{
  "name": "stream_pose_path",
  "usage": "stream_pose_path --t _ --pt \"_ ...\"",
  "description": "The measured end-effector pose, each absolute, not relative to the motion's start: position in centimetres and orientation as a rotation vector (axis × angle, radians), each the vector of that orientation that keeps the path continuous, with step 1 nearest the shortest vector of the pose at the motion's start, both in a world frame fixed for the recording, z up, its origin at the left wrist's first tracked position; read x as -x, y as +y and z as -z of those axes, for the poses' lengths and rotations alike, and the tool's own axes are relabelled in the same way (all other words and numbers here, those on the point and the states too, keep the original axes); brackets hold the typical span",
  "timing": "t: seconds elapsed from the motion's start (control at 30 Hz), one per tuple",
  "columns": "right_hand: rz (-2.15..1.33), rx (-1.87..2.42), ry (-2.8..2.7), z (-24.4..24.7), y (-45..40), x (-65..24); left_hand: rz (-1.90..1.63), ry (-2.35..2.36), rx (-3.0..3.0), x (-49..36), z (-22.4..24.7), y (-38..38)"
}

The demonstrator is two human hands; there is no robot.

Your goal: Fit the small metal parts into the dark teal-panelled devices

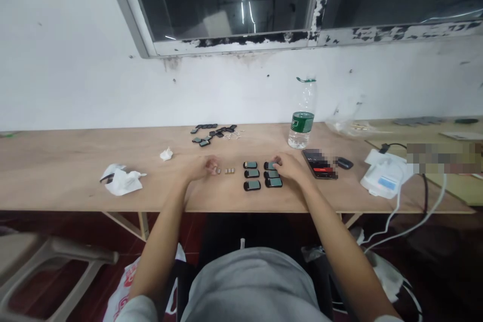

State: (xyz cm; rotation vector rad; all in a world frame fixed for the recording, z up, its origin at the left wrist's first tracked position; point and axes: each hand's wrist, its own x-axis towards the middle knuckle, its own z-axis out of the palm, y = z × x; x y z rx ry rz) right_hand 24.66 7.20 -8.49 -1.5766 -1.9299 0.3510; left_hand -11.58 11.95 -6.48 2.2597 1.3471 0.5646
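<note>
Two columns of small black devices with grey-green faces lie on the wooden table, among them a left-column device [252, 185]. My right hand [286, 166] is at the top of the right column, its fingertips on the upper right device [269, 165]. To the left of the columns, my left hand [207, 166] rests low over the table with its fingers drawn together beside small metallic pieces [229, 171]. Whether it holds one of them is too small to tell. Farther back is a loose group of black pieces [217, 133] with tiny white bits [231, 135] beside it.
A water bottle [301, 123] stands behind my right hand. Right of it lie a phone [320, 164], a small black object [344, 163] and a white box [385, 176] with cables. Crumpled tissues [123, 180] lie at the left, and a stool [56, 256] is below.
</note>
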Motion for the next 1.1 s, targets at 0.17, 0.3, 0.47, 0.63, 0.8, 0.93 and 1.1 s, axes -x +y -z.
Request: stream_pose_path --t 0.17,0.3,0.47,0.63,0.8,0.93,1.1 --pt "-0.294 1.525 -2.06 8.6 7.2 -24.0 -0.502 1.318 -2.236 11.6 7.1 12.5" --pt "-0.235 1.3 -2.221 8.7 7.1 -23.2 -0.511 1.312 -2.28 11.2 7.1 12.3" --pt "-0.277 1.22 -2.372 9.7 7.2 -21.2 -0.481 1.283 -2.296 10.6 7.5 12.5" --pt "-0.35 1.315 -2.404 10.0 6.9 -20.2 -0.527 1.241 -2.276 10.5 7.4 12.6" --pt "-0.3 1.337 -2.389 9.6 6.6 -20.4 -0.514 1.238 -2.252 10.6 6.9 12.2" --pt "-0.282 1.343 -2.381 9.5 6.6 -20.5 -0.514 1.234 -2.233 10.5 6.7 11.9" --pt "-0.327 1.396 -2.381 9.3 6.6 -20.4 -0.547 1.262 -2.249 10.4 6.7 11.8"
